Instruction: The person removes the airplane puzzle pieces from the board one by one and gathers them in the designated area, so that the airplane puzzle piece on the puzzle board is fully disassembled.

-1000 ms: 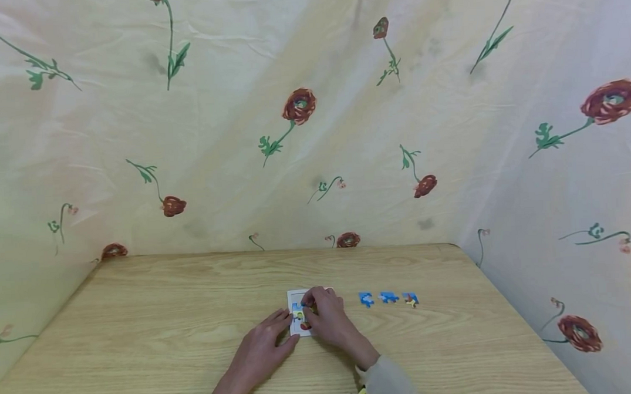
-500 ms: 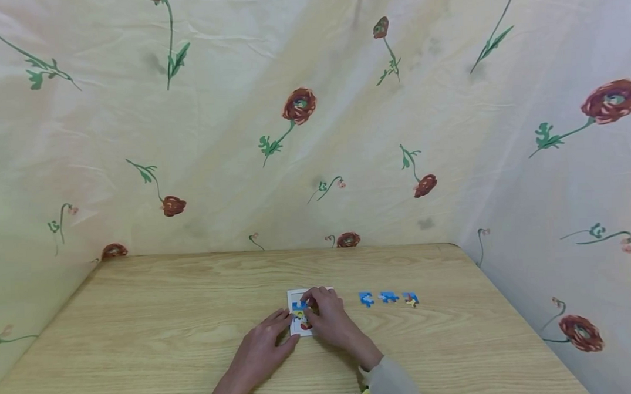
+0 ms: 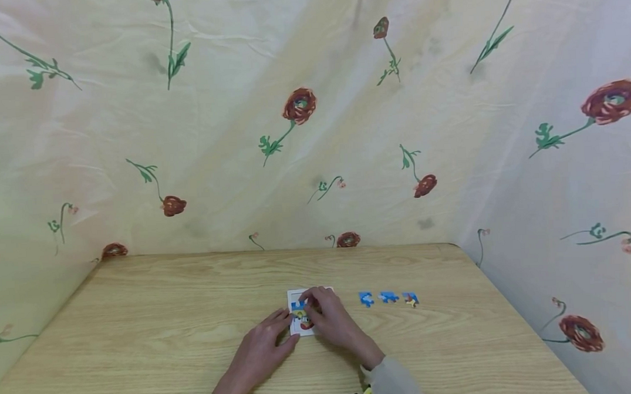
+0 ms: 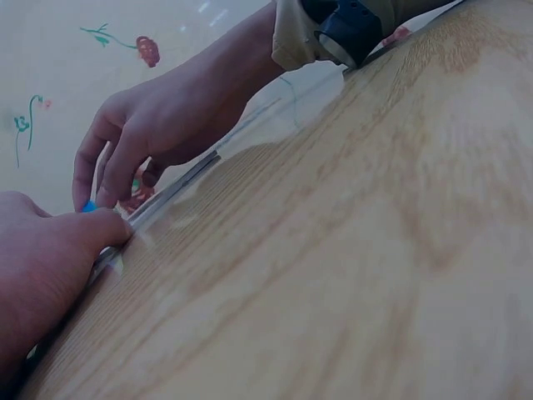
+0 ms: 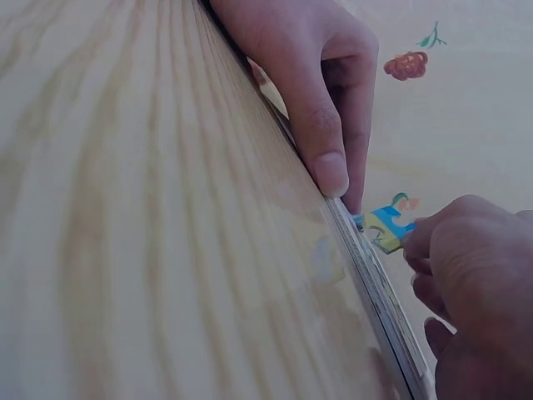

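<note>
A small puzzle tray with a white frame (image 3: 292,294) lies on the wooden table, a colourful picture partly showing inside. My left hand (image 3: 258,347) rests at its left side, fingers on the edge and thumb at the near corner. Above the tray, my right hand (image 3: 331,321) pinches a blue and yellow puzzle piece (image 5: 386,228) between thumb and fingers. In the right wrist view that piece is tilted over the tray's edge. The right hand covers much of the tray in the head view.
Right of the tray three loose puzzle pieces lie in a row: a blue one (image 3: 366,299), another blue one (image 3: 388,297) and a blue, red and yellow one (image 3: 411,299). Flowered cloth (image 3: 228,136) encloses the table's back and sides.
My right hand has turned slightly and shifted a little, and the pinched puzzle piece now sits tilted at a different angle over the tray. The left hand stays in place.
</note>
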Motion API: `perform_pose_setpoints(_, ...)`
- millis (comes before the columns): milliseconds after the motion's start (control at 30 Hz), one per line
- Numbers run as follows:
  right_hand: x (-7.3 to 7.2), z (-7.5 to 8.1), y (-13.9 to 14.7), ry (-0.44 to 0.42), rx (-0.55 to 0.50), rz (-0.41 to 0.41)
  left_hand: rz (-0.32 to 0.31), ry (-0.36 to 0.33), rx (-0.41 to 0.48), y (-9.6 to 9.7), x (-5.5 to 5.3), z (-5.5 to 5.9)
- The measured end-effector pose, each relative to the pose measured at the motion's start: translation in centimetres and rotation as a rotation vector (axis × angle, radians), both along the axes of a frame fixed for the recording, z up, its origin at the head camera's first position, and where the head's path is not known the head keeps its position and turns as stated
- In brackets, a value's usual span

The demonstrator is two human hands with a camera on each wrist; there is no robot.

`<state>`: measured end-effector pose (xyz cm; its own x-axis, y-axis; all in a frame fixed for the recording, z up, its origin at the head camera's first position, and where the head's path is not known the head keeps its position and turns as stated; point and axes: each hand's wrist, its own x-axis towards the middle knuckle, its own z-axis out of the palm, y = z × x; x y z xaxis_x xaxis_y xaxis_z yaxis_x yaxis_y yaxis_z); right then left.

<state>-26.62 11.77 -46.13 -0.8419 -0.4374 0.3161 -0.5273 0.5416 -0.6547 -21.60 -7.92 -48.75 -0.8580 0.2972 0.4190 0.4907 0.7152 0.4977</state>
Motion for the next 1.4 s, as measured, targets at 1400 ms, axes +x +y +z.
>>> perform_pose_setpoints(1400, 2.0, 1.0, 7.7, -0.113, -0.135, -0.152, 0.010, -0.034, 0.000, 0.0, 0.0, 0.0)
